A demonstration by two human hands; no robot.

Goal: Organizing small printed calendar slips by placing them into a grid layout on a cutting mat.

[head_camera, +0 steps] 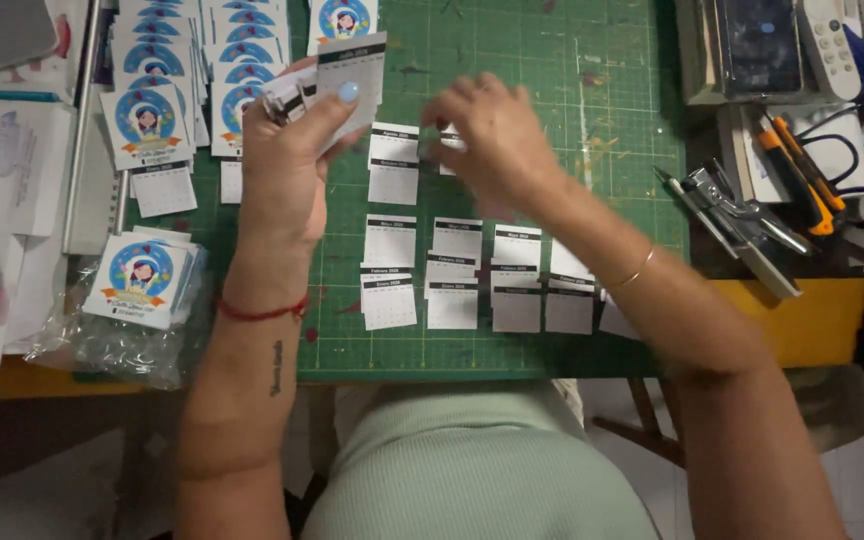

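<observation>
Your left hand (297, 150) pinches a stack of small calendar slips (337, 80). Your right hand (487, 135), blurred, fingers curled on a slip, hovers over rows of slips (452, 275) on the green cutting mat (552, 80). Picture cards (167, 90) lie left, a hole punch (742, 225) right.

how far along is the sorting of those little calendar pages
Done: small calendar pages lie in rows of little piles on the green cutting mat. In hand: the left hand holds a stack of pages; the right hand is over the upper piles, blurred. Left: that held stack.
</observation>
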